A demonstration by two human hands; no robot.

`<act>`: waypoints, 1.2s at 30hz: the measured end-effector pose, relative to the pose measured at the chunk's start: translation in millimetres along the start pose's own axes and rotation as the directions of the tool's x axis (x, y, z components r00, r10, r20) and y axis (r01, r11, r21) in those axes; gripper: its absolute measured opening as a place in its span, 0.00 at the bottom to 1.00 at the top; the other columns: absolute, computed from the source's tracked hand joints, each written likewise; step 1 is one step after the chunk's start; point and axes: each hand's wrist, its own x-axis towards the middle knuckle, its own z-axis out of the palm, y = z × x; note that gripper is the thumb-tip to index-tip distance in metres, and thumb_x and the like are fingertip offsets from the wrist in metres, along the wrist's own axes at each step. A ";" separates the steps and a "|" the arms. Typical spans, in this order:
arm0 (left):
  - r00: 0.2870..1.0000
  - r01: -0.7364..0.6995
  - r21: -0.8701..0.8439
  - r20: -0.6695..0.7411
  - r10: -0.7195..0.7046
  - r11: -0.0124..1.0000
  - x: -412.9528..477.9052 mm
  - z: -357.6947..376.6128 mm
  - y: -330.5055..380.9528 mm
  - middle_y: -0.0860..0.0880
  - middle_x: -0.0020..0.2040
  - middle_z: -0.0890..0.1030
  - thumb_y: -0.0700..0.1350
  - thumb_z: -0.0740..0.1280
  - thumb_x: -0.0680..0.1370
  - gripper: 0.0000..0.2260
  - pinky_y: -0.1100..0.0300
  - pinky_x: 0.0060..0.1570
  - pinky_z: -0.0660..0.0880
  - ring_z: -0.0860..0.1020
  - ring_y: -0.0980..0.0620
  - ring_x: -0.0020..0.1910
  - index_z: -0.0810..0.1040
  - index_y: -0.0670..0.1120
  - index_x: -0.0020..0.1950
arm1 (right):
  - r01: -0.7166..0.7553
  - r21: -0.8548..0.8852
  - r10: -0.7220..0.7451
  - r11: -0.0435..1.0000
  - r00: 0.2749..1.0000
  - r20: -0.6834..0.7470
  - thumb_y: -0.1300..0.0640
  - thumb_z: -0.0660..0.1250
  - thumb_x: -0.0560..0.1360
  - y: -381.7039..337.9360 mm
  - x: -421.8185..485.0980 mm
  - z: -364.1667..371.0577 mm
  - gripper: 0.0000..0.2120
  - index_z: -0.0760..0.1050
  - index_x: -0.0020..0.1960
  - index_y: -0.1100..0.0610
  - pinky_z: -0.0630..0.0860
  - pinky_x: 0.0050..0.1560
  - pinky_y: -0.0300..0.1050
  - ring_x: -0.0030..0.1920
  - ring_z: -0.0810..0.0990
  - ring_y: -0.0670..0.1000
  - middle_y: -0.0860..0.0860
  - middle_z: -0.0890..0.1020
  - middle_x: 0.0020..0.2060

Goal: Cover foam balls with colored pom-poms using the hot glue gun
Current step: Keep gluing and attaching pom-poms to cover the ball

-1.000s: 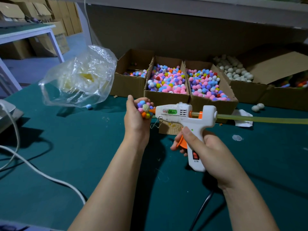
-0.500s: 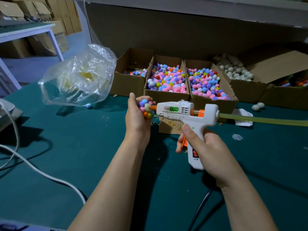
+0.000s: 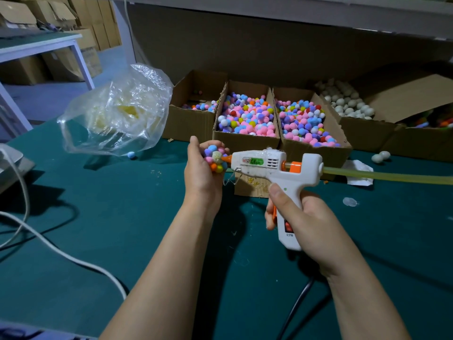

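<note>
Above green felt, left hand cups the pom-pom ball; right hand clenches the glue gun.

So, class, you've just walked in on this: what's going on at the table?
A person is working with both bare hands. The left hand grips a foam ball partly covered in coloured pom-poms, with a bare patch showing. The right hand holds a white hot glue gun, its orange nozzle at that bare patch. Behind, on the green table, stand open cardboard boxes of loose pom-poms and plain white balls.
</note>
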 end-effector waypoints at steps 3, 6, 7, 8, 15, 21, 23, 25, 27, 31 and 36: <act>1.000 0.012 -0.019 -0.003 -0.012 1.000 -0.4 0.1 0.6 0.48 0.31 0.79 0.54 0.54 0.84 0.22 0.61 0.38 0.74 0.77 0.53 0.33 0.76 0.44 0.38 | 0.006 -0.012 -0.005 1.000 1.000 0.025 0.36 0.61 0.66 0.0 -0.3 0.9 0.20 0.76 0.39 0.53 0.71 0.34 0.28 0.30 0.77 0.41 0.49 0.81 0.29; 1.000 0.006 0.024 -0.001 -0.006 1.000 -1.9 0.3 -0.4 0.50 0.30 0.79 0.54 0.54 0.84 0.23 0.63 0.35 0.73 0.77 0.55 0.30 0.76 0.45 0.36 | 0.015 -0.005 -0.015 1.000 1.000 0.024 0.37 0.61 0.66 0.6 0.2 2.1 0.20 0.76 0.40 0.54 0.71 0.34 0.28 0.31 0.78 0.41 0.49 0.81 0.31; 1.000 0.004 0.034 -0.002 -0.004 0.999 -2.7 0.9 -0.9 0.50 0.30 0.79 0.54 0.54 0.84 0.23 0.63 0.34 0.73 0.77 0.56 0.29 0.76 0.45 0.35 | 0.017 0.003 -0.017 1.000 1.000 0.015 0.37 0.61 0.67 1.1 0.8 2.0 0.20 0.76 0.41 0.54 0.71 0.35 0.28 0.32 0.78 0.41 0.50 0.81 0.31; 1.000 0.002 0.034 -0.003 -0.002 0.999 -3.3 1.5 -1.1 0.50 0.30 0.80 0.54 0.54 0.84 0.23 0.63 0.35 0.73 0.78 0.56 0.29 0.76 0.46 0.35 | 0.018 0.006 -0.018 1.000 1.000 0.004 0.37 0.61 0.67 1.5 1.4 1.6 0.20 0.76 0.41 0.54 0.71 0.36 0.28 0.33 0.79 0.41 0.50 0.82 0.32; 1.000 0.013 -0.026 -0.026 -0.014 1.000 -2.3 1.9 0.2 0.49 0.32 0.79 0.54 0.54 0.84 0.22 0.63 0.37 0.74 0.77 0.53 0.33 0.76 0.44 0.38 | 0.011 -0.010 -0.011 1.000 1.000 0.003 0.38 0.61 0.67 0.2 0.8 -0.4 0.20 0.76 0.41 0.55 0.71 0.34 0.27 0.31 0.78 0.40 0.50 0.82 0.32; 1.000 0.019 0.022 -0.008 -0.019 1.000 -5.1 1.7 0.2 0.50 0.31 0.79 0.54 0.54 0.84 0.22 0.62 0.37 0.73 0.77 0.55 0.31 0.76 0.45 0.37 | -0.002 -0.057 0.003 0.998 1.000 0.009 0.36 0.61 0.67 1.8 1.1 1.9 0.23 0.78 0.43 0.55 0.72 0.41 0.35 0.36 0.81 0.41 0.51 0.84 0.36; 1.000 0.014 0.045 -0.009 -0.014 0.999 -5.7 2.1 -0.3 0.51 0.30 0.79 0.54 0.53 0.84 0.22 0.63 0.35 0.73 0.77 0.56 0.30 0.76 0.46 0.37 | 0.001 -0.066 -0.002 0.998 1.000 -0.015 0.35 0.60 0.67 1.9 1.7 1.4 0.23 0.79 0.43 0.54 0.72 0.44 0.40 0.38 0.81 0.41 0.50 0.85 0.38; 1.000 0.011 0.030 -0.011 -0.010 0.999 -5.6 3.0 0.2 0.50 0.31 0.79 0.54 0.53 0.84 0.22 0.63 0.36 0.73 0.77 0.55 0.31 0.76 0.45 0.37 | -0.006 -0.073 0.003 0.997 0.999 -0.039 0.35 0.60 0.67 1.9 1.6 0.7 0.23 0.80 0.43 0.54 0.72 0.45 0.43 0.37 0.80 0.39 0.47 0.85 0.38; 1.000 0.007 -0.007 -0.017 -0.007 1.000 -4.1 3.3 0.7 0.49 0.32 0.79 0.53 0.53 0.84 0.22 0.61 0.39 0.73 0.77 0.54 0.34 0.76 0.44 0.38 | -0.010 -0.091 0.006 0.996 0.999 -0.044 0.35 0.60 0.66 1.6 0.8 0.4 0.25 0.81 0.45 0.53 0.71 0.43 0.42 0.35 0.78 0.37 0.43 0.85 0.37; 1.000 0.007 -0.019 -0.025 -0.007 1.000 -2.0 1.5 0.1 0.49 0.32 0.78 0.53 0.54 0.84 0.21 0.61 0.39 0.72 0.77 0.53 0.34 0.75 0.44 0.38 | 0.006 -0.084 -0.008 0.996 1.000 -0.024 0.36 0.60 0.67 1.1 -0.4 1.1 0.25 0.82 0.49 0.52 0.71 0.38 0.31 0.34 0.77 0.35 0.38 0.83 0.34; 1.000 0.017 0.004 -0.010 -0.017 1.000 -0.7 0.8 -0.4 0.50 0.30 0.79 0.54 0.54 0.84 0.22 0.61 0.37 0.72 0.76 0.54 0.31 0.76 0.45 0.38 | -0.004 -0.064 0.001 0.998 0.999 -0.052 0.34 0.61 0.65 3.3 1.3 0.7 0.24 0.81 0.47 0.52 0.71 0.34 0.27 0.34 0.79 0.39 0.47 0.84 0.36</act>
